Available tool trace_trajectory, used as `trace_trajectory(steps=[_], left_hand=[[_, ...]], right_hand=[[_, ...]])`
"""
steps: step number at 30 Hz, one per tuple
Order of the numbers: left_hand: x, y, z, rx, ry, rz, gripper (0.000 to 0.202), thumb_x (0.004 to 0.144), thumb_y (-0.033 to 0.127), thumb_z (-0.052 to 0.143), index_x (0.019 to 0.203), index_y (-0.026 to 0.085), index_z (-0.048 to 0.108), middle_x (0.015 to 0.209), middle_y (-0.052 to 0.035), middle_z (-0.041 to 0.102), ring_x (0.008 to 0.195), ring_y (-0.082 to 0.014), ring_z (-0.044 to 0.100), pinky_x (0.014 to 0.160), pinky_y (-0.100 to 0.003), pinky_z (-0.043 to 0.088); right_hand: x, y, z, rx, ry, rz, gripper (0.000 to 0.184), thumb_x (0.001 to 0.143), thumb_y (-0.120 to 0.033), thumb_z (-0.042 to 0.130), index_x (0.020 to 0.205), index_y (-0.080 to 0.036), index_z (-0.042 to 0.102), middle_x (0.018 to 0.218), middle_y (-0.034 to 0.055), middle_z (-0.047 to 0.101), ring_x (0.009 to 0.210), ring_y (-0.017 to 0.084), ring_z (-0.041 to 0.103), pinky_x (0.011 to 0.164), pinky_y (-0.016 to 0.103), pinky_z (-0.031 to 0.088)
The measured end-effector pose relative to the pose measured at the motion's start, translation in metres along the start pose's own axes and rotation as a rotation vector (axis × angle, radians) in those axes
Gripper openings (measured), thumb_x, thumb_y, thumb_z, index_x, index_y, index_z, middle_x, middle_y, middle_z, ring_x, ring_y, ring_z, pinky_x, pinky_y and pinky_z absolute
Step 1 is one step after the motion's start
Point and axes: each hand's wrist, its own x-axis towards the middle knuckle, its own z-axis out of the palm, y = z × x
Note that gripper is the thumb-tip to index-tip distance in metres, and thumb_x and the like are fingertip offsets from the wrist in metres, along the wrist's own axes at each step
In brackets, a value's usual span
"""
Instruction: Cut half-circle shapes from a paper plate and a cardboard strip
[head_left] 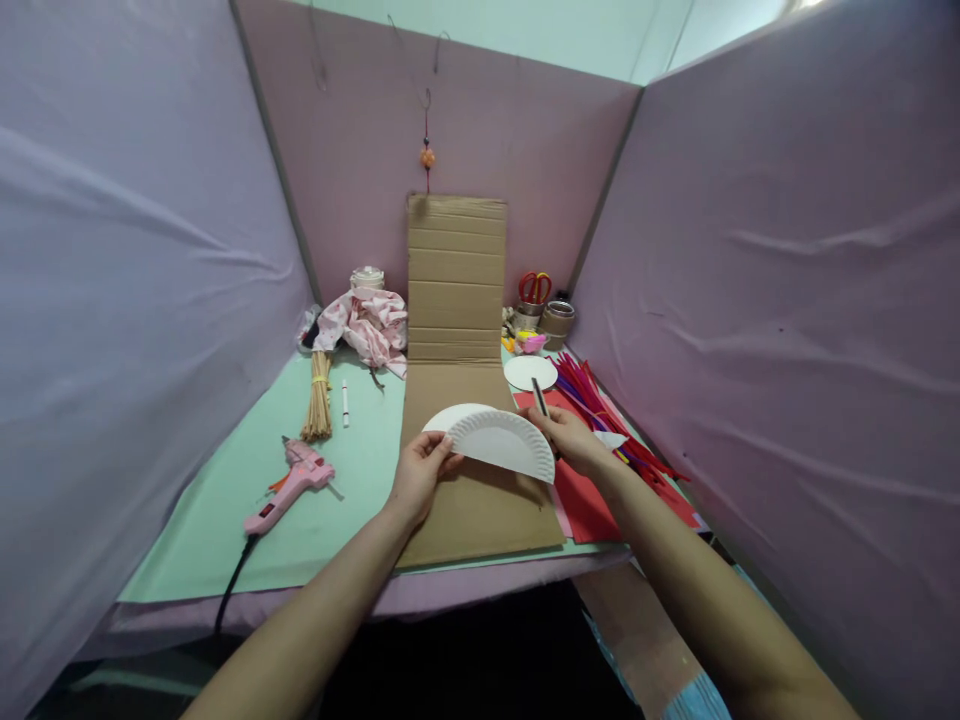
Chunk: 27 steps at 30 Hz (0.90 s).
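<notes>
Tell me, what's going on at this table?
A person's left grip holds a half-round white plate above some cardboard. The right grip, at the plate's right end, holds a slim tool; exactly what kind, I can't tell. A glue gun lies to the left, with red sheets to the right.

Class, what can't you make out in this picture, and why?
All in the head view:
Rear white piece: lower part, behind the ridged plate.
Slim tool: gripped part, covered by the right hand.
Scissors: blades, hidden by cup.
Black cord: far end, in shadow below the table.
</notes>
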Motion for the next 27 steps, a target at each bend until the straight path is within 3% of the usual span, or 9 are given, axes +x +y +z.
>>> trace_trajectory(steps=[3,6,8,11,14,16,18,21,27], left_hand=[[0.001,-0.001,0.001,-0.001,0.021,0.013,0.04,0.059,0.042,0.081,0.08,0.014,0.062,0.082,-0.0002,0.062,0.073,-0.0099,0.061,0.075,-0.028,0.058],[0.001,-0.001,0.001,0.017,0.019,0.008,0.04,0.058,0.041,0.082,0.08,0.013,0.063,0.082,-0.0013,0.064,0.073,-0.0114,0.063,0.075,-0.028,0.057],[0.0,0.0,0.002,0.031,0.012,-0.005,0.04,0.06,0.042,0.081,0.082,0.013,0.064,0.084,-0.0034,0.067,0.075,-0.0134,0.065,0.075,-0.029,0.057],[-0.001,0.0,0.003,0.05,0.001,-0.032,0.041,0.064,0.043,0.079,0.087,0.012,0.065,0.084,-0.0083,0.07,0.079,-0.0174,0.069,0.076,-0.031,0.057],[-0.001,0.0,0.003,0.064,0.0,-0.049,0.044,0.064,0.044,0.079,0.089,0.011,0.066,0.081,-0.0106,0.072,0.08,-0.0193,0.07,0.076,-0.031,0.057],[-0.001,0.0,0.003,0.075,-0.003,-0.059,0.045,0.063,0.044,0.08,0.09,0.01,0.067,0.08,-0.0113,0.073,0.079,-0.0197,0.07,0.075,-0.031,0.057],[-0.001,0.0,0.003,0.084,-0.007,-0.067,0.045,0.063,0.044,0.079,0.09,0.01,0.067,0.079,-0.0118,0.073,0.079,-0.0199,0.071,0.074,-0.031,0.057],[-0.001,0.0,0.003,0.089,-0.016,-0.067,0.043,0.065,0.043,0.078,0.09,0.01,0.068,0.08,-0.0124,0.073,0.08,-0.0202,0.071,0.075,-0.031,0.057],[-0.003,0.0,0.003,0.102,-0.024,-0.064,0.044,0.065,0.045,0.078,0.09,0.01,0.068,0.08,-0.0118,0.073,0.079,-0.0193,0.071,0.076,-0.03,0.057]], right_hand=[[-0.011,0.0,-0.004,-0.02,0.032,-0.033,0.056,0.075,-0.066,0.057,0.096,-0.014,0.065,0.055,-0.0048,0.051,0.041,0.006,0.028,0.041,0.021,0.023],[-0.023,-0.001,-0.003,-0.251,-0.012,-0.099,0.042,0.068,-0.053,0.07,0.083,-0.014,0.069,0.055,-0.0035,0.052,0.046,0.008,0.04,0.045,0.021,0.03],[-0.024,-0.003,-0.008,-0.437,0.056,-0.149,0.031,0.065,-0.045,0.073,0.071,-0.014,0.069,0.06,-0.0018,0.056,0.054,0.011,0.048,0.051,0.021,0.037],[-0.012,-0.017,-0.036,-0.592,0.334,-0.16,0.027,0.071,-0.041,0.067,0.073,-0.014,0.069,0.067,0.0006,0.062,0.061,0.014,0.055,0.056,0.022,0.042],[0.013,-0.04,-0.084,-0.712,0.656,-0.135,0.031,0.084,-0.034,0.052,0.094,-0.01,0.068,0.082,0.0083,0.067,0.072,0.019,0.06,0.064,0.026,0.045],[0.03,-0.051,-0.115,-0.819,0.848,-0.081,0.03,0.085,-0.028,0.049,0.095,-0.007,0.068,0.086,0.0153,0.068,0.081,0.025,0.063,0.07,0.031,0.045],[0.047,-0.055,-0.137,-0.918,0.96,-0.006,0.026,0.081,-0.021,0.054,0.094,-0.005,0.069,0.09,0.0225,0.068,0.09,0.031,0.064,0.075,0.036,0.046],[0.068,-0.043,-0.15,-1.026,0.994,0.097,0.022,0.077,-0.015,0.059,0.091,-0.004,0.071,0.093,0.0284,0.068,0.095,0.035,0.065,0.078,0.04,0.047],[0.092,-0.008,-0.141,-1.086,0.943,0.242,0.015,0.076,-0.01,0.063,0.085,-0.003,0.073,0.087,0.0281,0.069,0.091,0.032,0.068,0.075,0.036,0.05]])
